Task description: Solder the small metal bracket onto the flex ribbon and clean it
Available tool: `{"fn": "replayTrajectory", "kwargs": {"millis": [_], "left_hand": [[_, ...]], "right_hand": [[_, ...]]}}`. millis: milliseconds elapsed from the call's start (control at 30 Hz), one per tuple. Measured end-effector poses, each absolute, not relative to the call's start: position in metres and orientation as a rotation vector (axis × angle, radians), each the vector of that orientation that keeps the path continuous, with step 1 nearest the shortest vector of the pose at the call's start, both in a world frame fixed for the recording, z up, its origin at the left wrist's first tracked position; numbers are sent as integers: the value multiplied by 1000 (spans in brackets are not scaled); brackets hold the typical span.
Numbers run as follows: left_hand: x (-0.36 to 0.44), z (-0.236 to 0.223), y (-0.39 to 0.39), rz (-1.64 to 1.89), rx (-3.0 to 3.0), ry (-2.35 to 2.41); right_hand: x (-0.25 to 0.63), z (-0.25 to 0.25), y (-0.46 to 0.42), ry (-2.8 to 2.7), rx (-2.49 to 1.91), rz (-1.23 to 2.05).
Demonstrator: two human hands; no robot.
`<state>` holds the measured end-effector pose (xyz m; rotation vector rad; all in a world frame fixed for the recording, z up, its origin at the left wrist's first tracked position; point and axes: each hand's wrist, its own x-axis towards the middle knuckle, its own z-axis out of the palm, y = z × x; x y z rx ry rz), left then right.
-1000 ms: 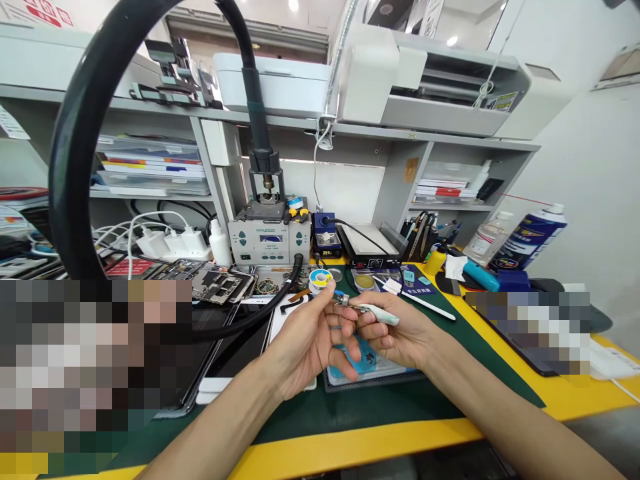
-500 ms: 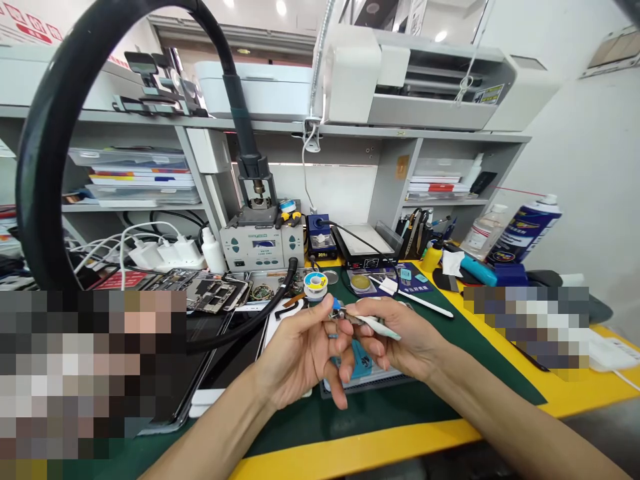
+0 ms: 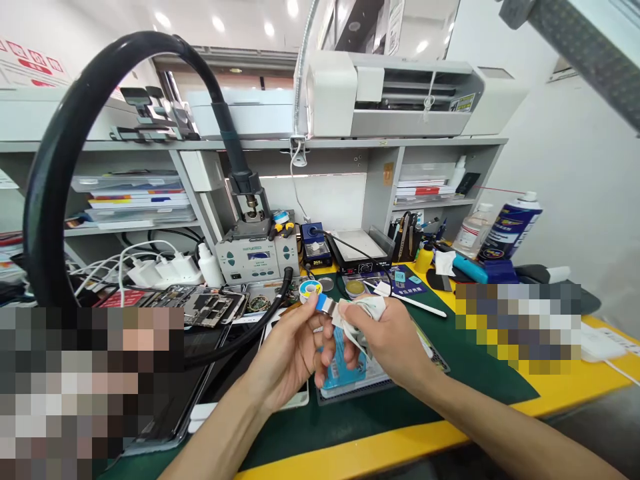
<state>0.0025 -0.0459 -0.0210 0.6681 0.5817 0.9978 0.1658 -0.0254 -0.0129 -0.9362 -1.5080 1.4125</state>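
Note:
Between the thumb and fingers of my left hand (image 3: 285, 350) is a small flat piece with a blue end (image 3: 319, 302) and a shiny metal part; its exact kind is unclear. My right hand (image 3: 395, 340) is closed on a crumpled white wipe (image 3: 367, 311), pressed around the free end of the metal part, which it hides. Below both hands, a light-blue packet (image 3: 340, 373) lies on a pale tray-like thing on the green mat (image 3: 425, 410). Just behind my left fingertips stands a solder wire spool (image 3: 310, 288).
At the back left is a hot-air station (image 3: 255, 260) with a thick black hose (image 3: 45, 220) arching overhead. Phone boards (image 3: 200, 303) lie at left. A soldering iron station (image 3: 315, 247), a hot plate (image 3: 357, 250), a white pen-like tool (image 3: 420, 305) and a spray can (image 3: 510, 230) stand or lie behind.
My right hand has turned and now grips the wipe bunched over the metal part. The blue end shows more clearly in my left hand. The camera view has tilted and shifted slightly.

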Motion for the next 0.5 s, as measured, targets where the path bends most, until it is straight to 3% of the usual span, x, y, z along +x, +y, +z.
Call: {"fn": "replayTrajectory", "kwargs": {"millis": [500], "left_hand": [[1, -25, -44, 1107, 722, 682]], "right_hand": [[160, -12, -29, -1498, -925, 1300]]}}
